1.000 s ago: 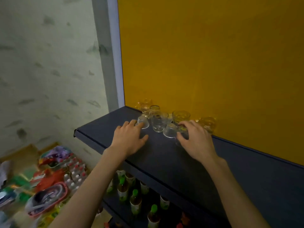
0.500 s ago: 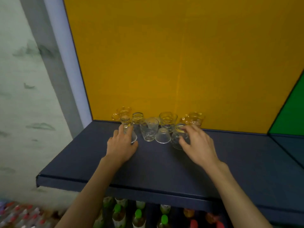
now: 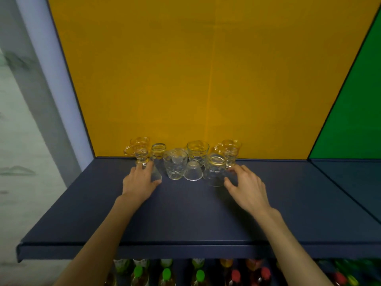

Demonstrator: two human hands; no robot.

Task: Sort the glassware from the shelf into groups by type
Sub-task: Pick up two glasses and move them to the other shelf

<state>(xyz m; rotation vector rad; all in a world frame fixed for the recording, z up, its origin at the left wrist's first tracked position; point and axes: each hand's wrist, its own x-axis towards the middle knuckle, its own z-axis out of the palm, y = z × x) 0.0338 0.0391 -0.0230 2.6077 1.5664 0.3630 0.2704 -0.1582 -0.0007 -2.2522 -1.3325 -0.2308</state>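
Note:
Several clear glasses stand in a cluster at the back of the dark blue shelf (image 3: 185,213). They include a handled mug (image 3: 136,145) at the left, a narrow glass (image 3: 158,150), a patterned tumbler (image 3: 175,166), a small upturned cup (image 3: 193,171), a round tumbler (image 3: 197,150), a front tumbler (image 3: 214,170) and a second handled mug (image 3: 229,147). My left hand (image 3: 140,181) lies flat, with its fingertips at a stemmed glass (image 3: 142,158) and its thumb beside a conical glass (image 3: 155,174). My right hand (image 3: 246,186) is spread, its thumb and fingers touching the front tumbler's right side.
A yellow back panel (image 3: 206,79) rises right behind the glasses and a green panel (image 3: 354,120) closes the right side. Bottles with green and red caps (image 3: 167,274) stand on the shelf below. A pale wall is on the left.
The view has swung to face the shelf squarely. Both hands have stayed at the ends of the cluster, and the right hand's fingers have spread by the front tumbler.

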